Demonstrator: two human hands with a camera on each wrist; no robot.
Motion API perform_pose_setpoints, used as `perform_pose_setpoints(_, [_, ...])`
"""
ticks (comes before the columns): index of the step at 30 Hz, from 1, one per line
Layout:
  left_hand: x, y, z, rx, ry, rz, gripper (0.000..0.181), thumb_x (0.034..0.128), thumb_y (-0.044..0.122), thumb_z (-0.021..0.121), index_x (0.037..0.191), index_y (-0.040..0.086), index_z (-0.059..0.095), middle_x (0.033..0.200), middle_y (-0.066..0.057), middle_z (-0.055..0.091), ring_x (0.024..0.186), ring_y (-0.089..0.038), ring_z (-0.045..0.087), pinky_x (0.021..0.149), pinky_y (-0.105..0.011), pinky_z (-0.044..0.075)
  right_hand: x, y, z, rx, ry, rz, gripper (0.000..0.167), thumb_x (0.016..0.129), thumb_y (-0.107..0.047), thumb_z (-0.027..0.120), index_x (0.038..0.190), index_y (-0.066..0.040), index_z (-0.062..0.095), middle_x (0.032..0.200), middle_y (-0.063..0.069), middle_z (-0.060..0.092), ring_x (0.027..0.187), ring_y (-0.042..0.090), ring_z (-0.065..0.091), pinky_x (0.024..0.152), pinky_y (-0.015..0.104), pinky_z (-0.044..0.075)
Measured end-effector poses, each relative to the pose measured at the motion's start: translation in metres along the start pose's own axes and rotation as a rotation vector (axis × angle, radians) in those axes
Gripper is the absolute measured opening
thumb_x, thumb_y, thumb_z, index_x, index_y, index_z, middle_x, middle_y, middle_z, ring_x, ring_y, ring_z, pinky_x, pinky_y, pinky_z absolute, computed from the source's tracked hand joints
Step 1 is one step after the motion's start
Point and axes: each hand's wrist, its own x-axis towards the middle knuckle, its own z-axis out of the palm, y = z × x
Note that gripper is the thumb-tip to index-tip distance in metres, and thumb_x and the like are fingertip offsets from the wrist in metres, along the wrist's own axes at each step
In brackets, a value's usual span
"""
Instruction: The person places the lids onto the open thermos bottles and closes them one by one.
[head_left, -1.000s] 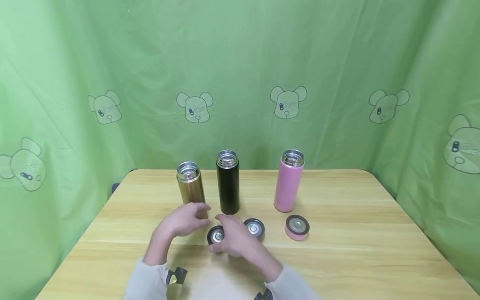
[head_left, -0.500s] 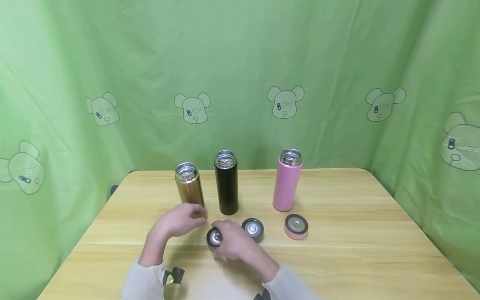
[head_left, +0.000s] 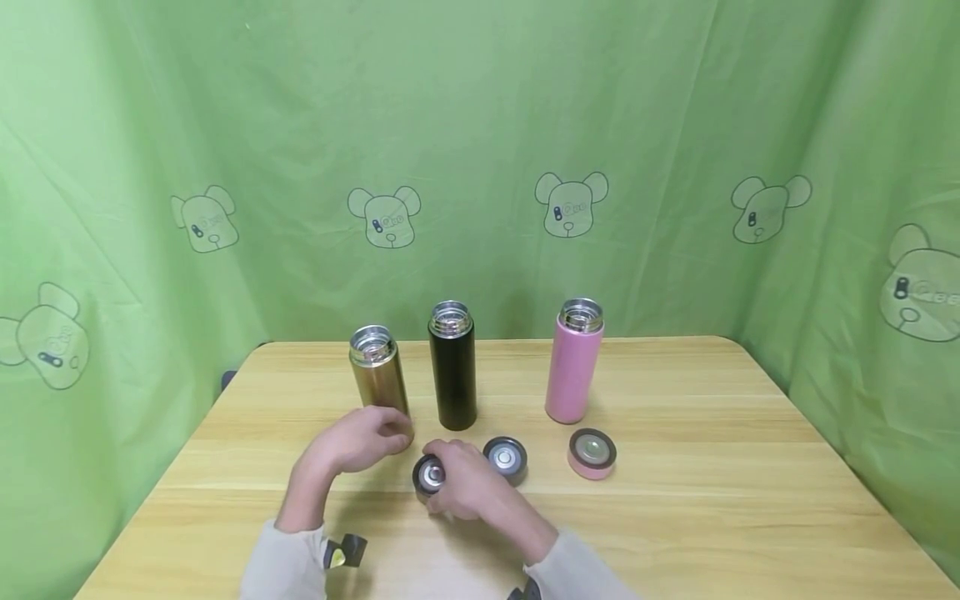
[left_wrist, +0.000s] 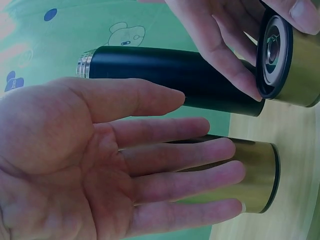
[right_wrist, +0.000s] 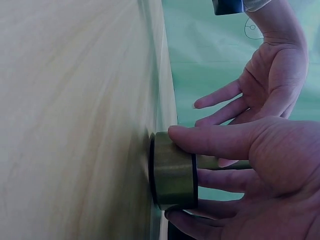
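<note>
My right hand [head_left: 465, 483] pinches the gold lid [right_wrist: 175, 175] by its sides, thumb on one side and fingers on the other. That lid lies upside down on the table, its inner face up. Beside the gold thermos bottle [head_left: 378, 379], my left hand [head_left: 363, 437] has its fingers extended, as the left wrist view shows. The hand hides the bottle's lower part; whether it touches the bottle I cannot tell. A taller black thermos bottle [head_left: 453, 375] stands upright to the right, its mouth uncovered like the gold one's.
To the right of my right hand lies a dark lid [head_left: 506, 460], inner face up. Farther right an uncovered pink thermos bottle [head_left: 573, 371] stands behind its pink lid [head_left: 592, 457]. A green curtain [head_left: 480, 125] hangs behind the wooden table [head_left: 712, 500].
My right hand has drawn its fingers in onto the gold lid. My left hand has shifted slightly left, nearer the gold bottle. The lids and bottles hold their places.
</note>
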Motion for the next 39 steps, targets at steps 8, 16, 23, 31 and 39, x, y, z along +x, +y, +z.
perform_pose_setpoints(8, [-0.003, 0.001, -0.003, -0.006, -0.001, -0.011, 0.028, 0.0945, 0.023, 0.068, 0.118, 0.009, 0.072, 0.115, -0.009, 0.074, 0.108, -0.029, 0.069, 0.095, -0.051, 0.055, -0.001, -0.001, -0.003, 0.047, 0.006, 0.043, 0.072, 0.068, -0.018, 0.09, 0.132, -0.005, 0.06, 0.118, 0.016, 0.066, 0.106, 0.031, 0.064, 0.093, 0.047, 0.055])
perform_pose_setpoints(16, [-0.005, 0.001, -0.008, -0.001, -0.009, -0.006, 0.027, 0.0924, 0.021, 0.069, 0.117, 0.009, 0.072, 0.111, -0.008, 0.074, 0.102, -0.025, 0.07, 0.09, -0.048, 0.056, -0.002, -0.004, -0.016, 0.066, 0.053, 0.037, 0.076, 0.07, -0.024, 0.09, 0.136, -0.004, 0.057, 0.123, 0.018, 0.065, 0.112, 0.033, 0.062, 0.095, 0.052, 0.053])
perform_pose_setpoints(23, [-0.007, -0.001, -0.013, -0.018, -0.024, -0.02, 0.022, 0.0888, 0.02, 0.073, 0.108, 0.01, 0.073, 0.106, -0.005, 0.074, 0.1, -0.023, 0.069, 0.09, -0.047, 0.056, -0.006, -0.002, -0.032, 0.113, 0.108, 0.055, 0.073, 0.067, -0.027, 0.09, 0.131, -0.006, 0.06, 0.114, 0.014, 0.066, 0.102, 0.027, 0.063, 0.088, 0.048, 0.054])
perform_pose_setpoints(31, [-0.012, -0.011, -0.02, -0.07, -0.038, -0.08, 0.02, 0.0887, 0.028, 0.075, 0.087, 0.01, 0.067, 0.081, -0.002, 0.067, 0.076, -0.018, 0.059, 0.065, -0.032, 0.049, -0.01, 0.005, -0.047, 0.156, 0.148, 0.071, 0.069, 0.066, -0.025, 0.089, 0.126, -0.006, 0.061, 0.11, 0.011, 0.063, 0.097, 0.023, 0.06, 0.086, 0.045, 0.054])
perform_pose_setpoints(39, [-0.02, -0.018, -0.028, -0.079, -0.009, -0.177, 0.027, 0.0914, 0.033, 0.071, 0.092, 0.007, 0.062, 0.086, -0.005, 0.063, 0.081, -0.022, 0.059, 0.067, -0.032, 0.048, -0.01, 0.009, -0.054, 0.154, 0.173, 0.089, 0.064, 0.066, -0.024, 0.088, 0.122, -0.006, 0.062, 0.104, 0.008, 0.061, 0.093, 0.021, 0.058, 0.085, 0.042, 0.053])
